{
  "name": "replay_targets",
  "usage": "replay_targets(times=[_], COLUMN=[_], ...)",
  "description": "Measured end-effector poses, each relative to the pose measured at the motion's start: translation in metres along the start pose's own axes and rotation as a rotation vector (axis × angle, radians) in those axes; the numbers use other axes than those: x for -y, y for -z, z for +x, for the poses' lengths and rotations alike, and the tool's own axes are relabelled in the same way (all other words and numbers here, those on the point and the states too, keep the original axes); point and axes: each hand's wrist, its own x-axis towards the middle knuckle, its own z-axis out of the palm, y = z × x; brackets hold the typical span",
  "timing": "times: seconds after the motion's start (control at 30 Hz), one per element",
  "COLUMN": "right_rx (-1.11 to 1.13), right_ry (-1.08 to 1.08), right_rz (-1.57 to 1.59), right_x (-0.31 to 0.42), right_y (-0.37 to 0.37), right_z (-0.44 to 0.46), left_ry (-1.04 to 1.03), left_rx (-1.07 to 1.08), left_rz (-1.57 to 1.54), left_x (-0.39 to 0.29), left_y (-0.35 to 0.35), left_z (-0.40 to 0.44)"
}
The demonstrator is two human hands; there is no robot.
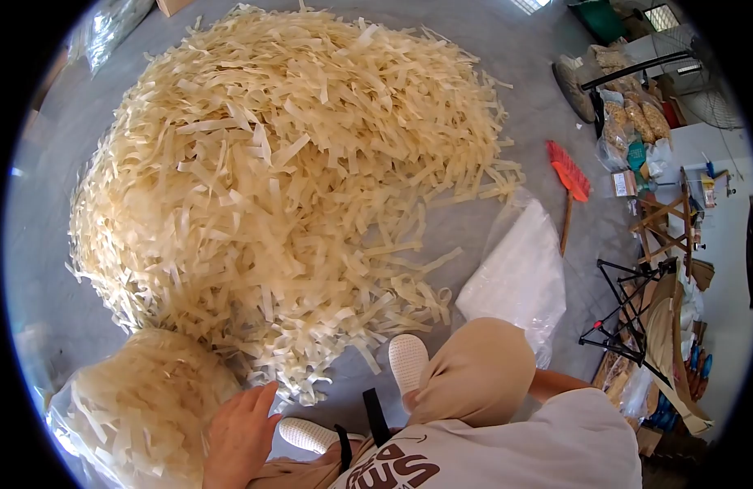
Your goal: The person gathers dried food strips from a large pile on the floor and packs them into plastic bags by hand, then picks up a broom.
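Observation:
My left hand (242,436) is at the bottom, next to a clear plastic bag (140,407) stuffed with pale strips. Its fingers are stretched out, back of the hand up, and I see nothing held in it. Whether it touches the bag I cannot tell. Beyond the bag, a large heap of cream-coloured flat strips (287,163) spreads over the floor. My right forearm (556,383) passes behind my bent knee, which hides the right hand. A white plastic sheet or flattened bag (515,273) lies beside that knee.
A red broom (568,175) lies on the grey floor to the right. Farther right are a black folding frame (633,318), a wooden folding stand (666,216), filled bags (637,114) and a standing fan (711,102). Clear plastic (115,28) lies at the upper left.

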Motion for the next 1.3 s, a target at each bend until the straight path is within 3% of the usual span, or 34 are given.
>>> replay_targets(times=[0.37,0.63,0.73,0.77,0.83,0.87,0.93,1.0,1.07,1.13,1.2,1.23,1.27,1.3], right_rx=[0.092,0.049,0.037,0.035,0.042,0.05,0.068,0.074,0.069,0.029,-0.088,-0.156,-0.216,-0.283], right_ry=[-0.122,-0.27,-0.298,-0.304,-0.31,-0.317,-0.324,-0.334,-0.345,-0.363,-0.419,-0.431,-0.377,-0.349], right_rz=[0.322,0.76,0.899,0.933,0.994,1.026,1.085,1.144,1.213,1.311,1.341,1.281,1.012,0.732], right_x=[0.026,0.04,0.045,0.045,0.046,0.046,0.047,0.048,0.051,0.051,0.034,0.019,0.0,-0.019], right_y=[0.006,0.057,0.073,0.078,0.082,0.082,0.079,0.079,0.078,0.084,0.084,0.082,0.078,0.073], right_z=[-0.016,-0.031,-0.035,-0.035,-0.03,-0.027,-0.02,-0.013,-0.005,0.004,0.026,0.041,0.051,0.06], left_ry=[-0.074,-0.056,0.016,0.082,0.669,0.692,0.948,1.046,1.305,1.564,1.642,1.717,1.838,1.837], left_rx=[0.013,0.08,0.14,0.18,0.247,0.232,-0.073,-0.167,-0.346,-0.462,-0.466,-0.485,-0.728,-0.741], left_rz=[0.035,-0.009,-0.372,-0.73,-1.343,-1.344,-1.451,-1.13,-0.974,-0.981,-0.936,-0.897,-0.979,-0.978], left_x=[0.01,0.008,0.001,0.0,-0.013,-0.019,-0.018,0.003,0.049,0.1,0.111,0.12,0.154,0.149], left_y=[-0.009,-0.023,-0.06,-0.076,-0.098,-0.116,-0.157,-0.195,-0.228,-0.258,-0.263,-0.267,-0.314,-0.31], left_z=[-0.006,-0.004,0.0,-0.002,0.002,0.011,0.038,0.061,0.076,0.083,0.087,0.088,0.091,0.09])
